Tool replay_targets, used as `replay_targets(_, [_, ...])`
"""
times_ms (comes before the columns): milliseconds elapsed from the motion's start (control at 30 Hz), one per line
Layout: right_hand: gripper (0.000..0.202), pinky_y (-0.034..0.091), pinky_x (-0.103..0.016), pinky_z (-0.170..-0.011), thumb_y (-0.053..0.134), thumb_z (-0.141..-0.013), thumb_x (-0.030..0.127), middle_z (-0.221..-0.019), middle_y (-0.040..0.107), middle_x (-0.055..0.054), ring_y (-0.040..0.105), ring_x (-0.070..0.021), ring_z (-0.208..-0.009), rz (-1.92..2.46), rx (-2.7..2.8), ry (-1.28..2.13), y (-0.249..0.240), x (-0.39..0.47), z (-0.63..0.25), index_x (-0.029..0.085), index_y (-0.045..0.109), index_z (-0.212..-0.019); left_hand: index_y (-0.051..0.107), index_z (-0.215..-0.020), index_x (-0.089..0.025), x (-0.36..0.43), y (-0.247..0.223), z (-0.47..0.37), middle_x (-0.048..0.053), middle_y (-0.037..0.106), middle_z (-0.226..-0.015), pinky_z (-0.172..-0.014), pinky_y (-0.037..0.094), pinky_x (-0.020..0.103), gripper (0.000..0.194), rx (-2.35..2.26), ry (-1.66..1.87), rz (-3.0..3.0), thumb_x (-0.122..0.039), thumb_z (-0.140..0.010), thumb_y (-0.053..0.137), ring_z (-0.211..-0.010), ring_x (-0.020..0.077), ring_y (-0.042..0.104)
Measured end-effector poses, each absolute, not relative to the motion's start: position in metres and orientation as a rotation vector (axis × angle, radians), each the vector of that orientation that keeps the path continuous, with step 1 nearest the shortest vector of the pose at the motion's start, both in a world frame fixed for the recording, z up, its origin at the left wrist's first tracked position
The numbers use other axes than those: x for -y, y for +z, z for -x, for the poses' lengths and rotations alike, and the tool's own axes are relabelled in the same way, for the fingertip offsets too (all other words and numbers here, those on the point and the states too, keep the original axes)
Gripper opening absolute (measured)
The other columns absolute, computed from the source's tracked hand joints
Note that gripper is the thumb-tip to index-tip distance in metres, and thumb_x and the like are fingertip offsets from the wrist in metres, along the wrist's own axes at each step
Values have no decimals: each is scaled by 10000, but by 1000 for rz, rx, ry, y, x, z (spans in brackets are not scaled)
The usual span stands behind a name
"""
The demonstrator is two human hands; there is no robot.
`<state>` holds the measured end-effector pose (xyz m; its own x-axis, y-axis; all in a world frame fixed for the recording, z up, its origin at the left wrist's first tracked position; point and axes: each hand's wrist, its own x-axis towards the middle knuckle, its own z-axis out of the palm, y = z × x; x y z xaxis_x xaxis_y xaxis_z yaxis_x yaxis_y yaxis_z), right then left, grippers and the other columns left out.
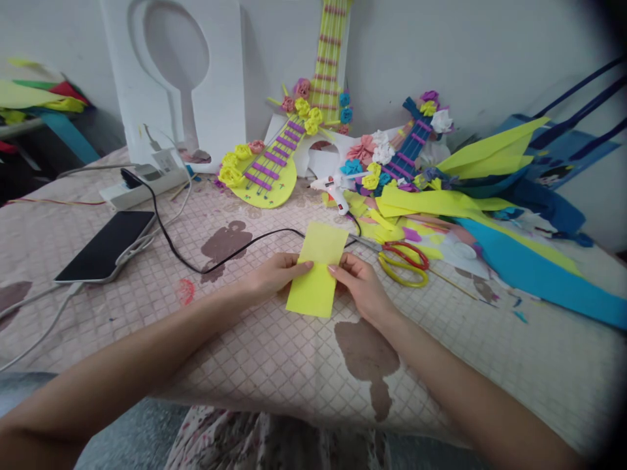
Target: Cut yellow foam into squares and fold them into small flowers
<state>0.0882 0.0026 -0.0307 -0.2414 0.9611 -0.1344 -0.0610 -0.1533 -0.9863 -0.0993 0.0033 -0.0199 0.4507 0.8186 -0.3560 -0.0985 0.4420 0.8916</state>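
Between my two hands is a rectangular strip of yellow crepe paper [316,290], its upper half paler than the lower. My left hand [281,273] pinches its left edge, thumb on top and fingers behind. On the opposite edge my right hand [360,281] grips it the same way. The paper is held just above the table, and my fingertips behind it are hidden. Just right of my right hand lie scissors [404,261] with red and yellow handles. A white hot glue gun [334,191] rests beyond the paper.
Decorated paper guitars [269,173] lean at the back near a white foam board [223,78]. A phone [110,245] and a power strip [147,183] lie left. A black cord [235,251] crosses the table. Blue and yellow crepe sheets [533,254] spread across the right.
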Motion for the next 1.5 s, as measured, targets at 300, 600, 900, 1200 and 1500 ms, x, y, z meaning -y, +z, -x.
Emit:
replay_targets(300, [220, 423, -241, -480, 653, -744, 410, -668, 562, 23, 507, -123, -555, 1093, 1251, 1517, -30, -3, -88, 211, 562, -764, 679, -909, -118, -4, -16, 100, 132, 708, -960, -712, 528, 300, 257, -929, 691, -786, -332, -767, 665, -801, 209, 676])
replay_targets(600, [361, 463, -239, -474, 671, -735, 406, -732, 578, 30, 550, -122, -580, 1012, 1283, 1676, -17, 2, -90, 243, 506, -1012, 655, -875, -105, -7, -12, 97, 126, 709, -918, -669, 541, 296, 162, -1013, 891, -684, -243, -836, 578, -744, 190, 674])
replay_targets(900, [342, 456, -216, -476, 692, -723, 313, -700, 586, 48, 567, -91, -530, 959, 1409, 1645, -23, 5, -87, 216, 486, -978, 664, -882, -108, -8, -7, 100, 108, 710, -864, -664, 527, 269, 182, -973, 1005, -715, -225, -865, 525, -707, 164, 661])
replay_targets(1200, [276, 360, -182, -378, 690, -708, 378, -591, 585, 36, 510, -79, -451, 1050, 1436, 1636, -22, 7, -84, 181, 526, -811, 653, -876, -112, -7, -8, 100, 100, 705, -859, -686, 526, 277, 202, -937, 1050, -785, -299, -833, 588, -708, 160, 659])
replay_targets(1500, [275, 375, -204, -407, 680, -715, 406, -504, 558, 48, 481, -79, -422, 1055, 1381, 1537, -25, 1, -86, 183, 525, -760, 634, -1038, -93, -4, -13, 104, 145, 676, -1062, -852, 496, 317, 445, -760, 763, -957, -149, -619, 774, -952, 222, 651])
